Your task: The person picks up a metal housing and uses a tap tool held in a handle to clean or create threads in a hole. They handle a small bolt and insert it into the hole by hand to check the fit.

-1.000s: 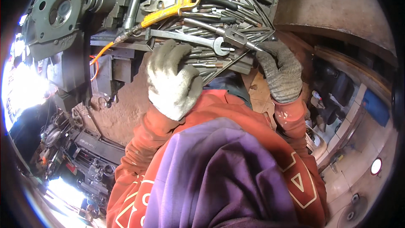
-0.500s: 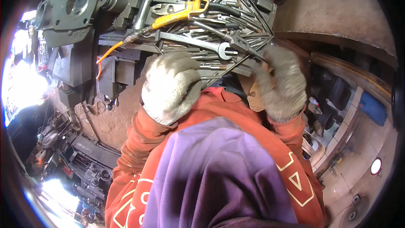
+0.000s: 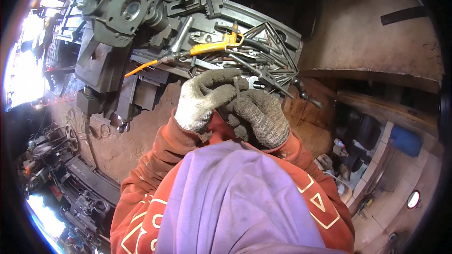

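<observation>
My left hand (image 3: 205,98), in a soiled white knit glove, is closed with thumb and fingers pinching a short thin metal rod (image 3: 237,83). My right hand (image 3: 263,117), in a similar greyed glove, meets it just below. Its fingers are curled at the rod's lower end; whatever lies inside them is hidden. Both hands are in front of my chest, at the near edge of a metal machine top heaped with slim steel rods (image 3: 278,56). On that heap rests a yellow-orange air blow gun (image 3: 207,48). An open-end wrench (image 3: 254,83) is mostly covered by my left hand.
Left of the heap stands a large grey machine head (image 3: 125,11). Pliers (image 3: 200,36) and a metal tube (image 3: 182,34) lie beside the blow gun. A crank handle (image 3: 306,94) juts out near right. Farther right are a blue container (image 3: 406,141) and a tiled floor (image 3: 376,216).
My right hand has come in leftward from the rod heap to meet my left hand. My left hand has shifted right, and the rod now shows between them. The view has tilted slightly.
</observation>
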Tool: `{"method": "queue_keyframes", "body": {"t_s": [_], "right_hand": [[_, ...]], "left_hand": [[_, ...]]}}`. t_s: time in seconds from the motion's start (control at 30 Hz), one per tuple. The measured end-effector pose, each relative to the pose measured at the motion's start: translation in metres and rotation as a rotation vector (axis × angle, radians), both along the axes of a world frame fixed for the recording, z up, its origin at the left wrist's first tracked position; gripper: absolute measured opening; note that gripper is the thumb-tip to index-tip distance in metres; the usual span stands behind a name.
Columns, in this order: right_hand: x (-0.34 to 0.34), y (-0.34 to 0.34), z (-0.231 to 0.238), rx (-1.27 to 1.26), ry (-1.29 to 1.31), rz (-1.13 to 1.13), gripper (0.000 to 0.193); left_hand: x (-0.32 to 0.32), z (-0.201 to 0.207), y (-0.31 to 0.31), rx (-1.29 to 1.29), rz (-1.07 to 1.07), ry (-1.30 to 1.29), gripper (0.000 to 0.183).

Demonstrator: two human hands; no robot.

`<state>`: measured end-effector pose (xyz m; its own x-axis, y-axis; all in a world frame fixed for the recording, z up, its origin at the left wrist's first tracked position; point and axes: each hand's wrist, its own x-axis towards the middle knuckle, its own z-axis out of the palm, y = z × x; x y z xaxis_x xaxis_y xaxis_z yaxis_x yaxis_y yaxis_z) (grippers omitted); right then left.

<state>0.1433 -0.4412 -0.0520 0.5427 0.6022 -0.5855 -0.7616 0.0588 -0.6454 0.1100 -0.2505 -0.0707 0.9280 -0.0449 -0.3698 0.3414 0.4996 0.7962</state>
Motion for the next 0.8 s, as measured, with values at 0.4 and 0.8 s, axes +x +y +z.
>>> {"method": "queue_keyframes", "body": {"t_s": [0.4,0.8], "right_hand": [[0.021,0.026,-0.001,0.474,0.214,-0.146,0.026],[0.054,0.037,0.042,0.338,-0.330,0.020,0.025]], "left_hand": [[0.029,0.005,0.015,0.019,-0.011,-0.109,0.047],[0.054,0.013,0.018,-0.097,0.075,-0.203,0.045]]}}
